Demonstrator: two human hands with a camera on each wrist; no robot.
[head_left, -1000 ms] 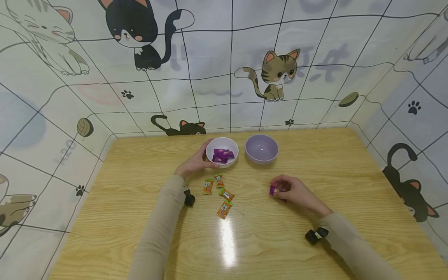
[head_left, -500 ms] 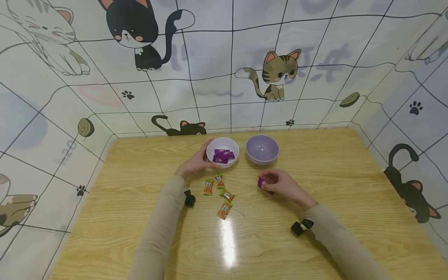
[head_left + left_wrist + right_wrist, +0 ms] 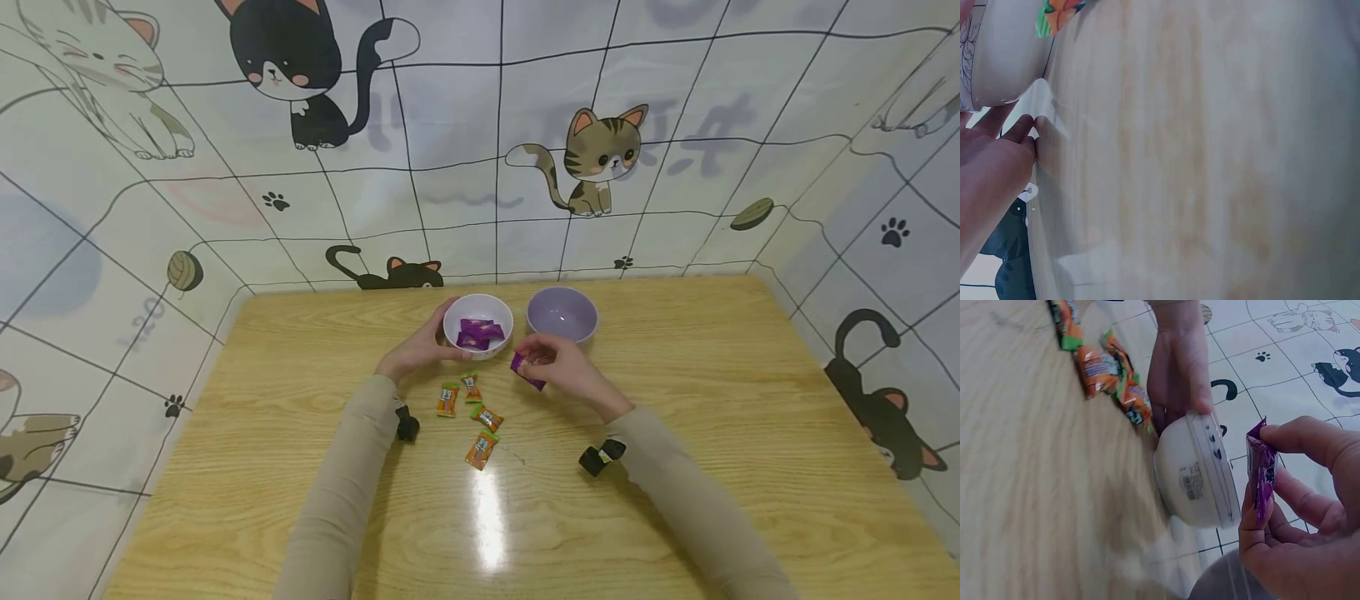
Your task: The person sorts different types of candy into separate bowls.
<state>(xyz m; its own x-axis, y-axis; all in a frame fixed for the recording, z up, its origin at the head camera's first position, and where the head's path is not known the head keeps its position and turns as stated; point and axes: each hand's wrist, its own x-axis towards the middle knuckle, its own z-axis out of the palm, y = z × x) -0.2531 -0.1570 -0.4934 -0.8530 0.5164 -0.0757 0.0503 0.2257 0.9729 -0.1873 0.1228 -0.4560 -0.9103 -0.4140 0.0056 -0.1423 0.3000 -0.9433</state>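
My left hand (image 3: 422,347) holds the white bowl (image 3: 467,310) by its left side, the thumb along the front and fingers behind. Inside that bowl lie several purple-wrapped candies (image 3: 474,333). Between thumb and fingers my right hand (image 3: 570,371) pinches another purple-wrapped candy (image 3: 1262,469), a little in front of and to the right of the white bowl. In the right wrist view this wrapper shows upright beside the bowl's rim. Several orange-wrapped candies with green ends (image 3: 482,450) lie on the table in front of the white bowl.
A lavender bowl (image 3: 562,310) stands right of the white one, its front edge partly covered by the right hand. The wooden table (image 3: 300,333) ends at a wall sheet (image 3: 457,200) printed with cats. A black device (image 3: 592,461) sits at the right wrist.
My right hand has moved left and away from me with the purple-wrapped candy, from the table's right part to near the white bowl. The left hand and both bowls have stayed put.
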